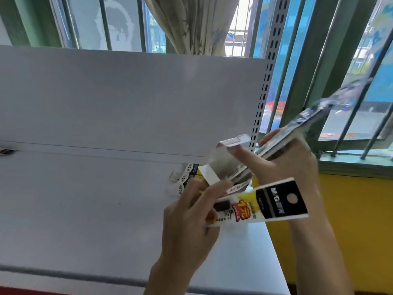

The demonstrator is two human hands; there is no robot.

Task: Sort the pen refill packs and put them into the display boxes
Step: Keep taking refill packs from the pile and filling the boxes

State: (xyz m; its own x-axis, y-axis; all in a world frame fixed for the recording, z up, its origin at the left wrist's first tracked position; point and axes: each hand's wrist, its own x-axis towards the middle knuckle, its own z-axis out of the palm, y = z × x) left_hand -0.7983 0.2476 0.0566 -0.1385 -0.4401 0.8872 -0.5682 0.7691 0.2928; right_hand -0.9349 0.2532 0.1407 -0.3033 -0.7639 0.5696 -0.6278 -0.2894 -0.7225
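My left hand (189, 222) grips a long white, yellow and black pen refill pack (268, 206) that points right, above the shelf. My right hand (285, 165) holds a stack of dark, blurred refill packs (314, 118) that sticks up to the right. Its fingers also hold a small clear display box (225, 160) with an open white flap. More refill packs (187, 174) lie on the shelf behind the box, partly hidden by it.
The white shelf board (85, 209) runs left, with a white back panel (127, 99) and a slotted upright (263, 92). A barred window (340, 81) and a yellow wall (357, 220) are at the right. A dark item (6, 151) lies at the far left edge.
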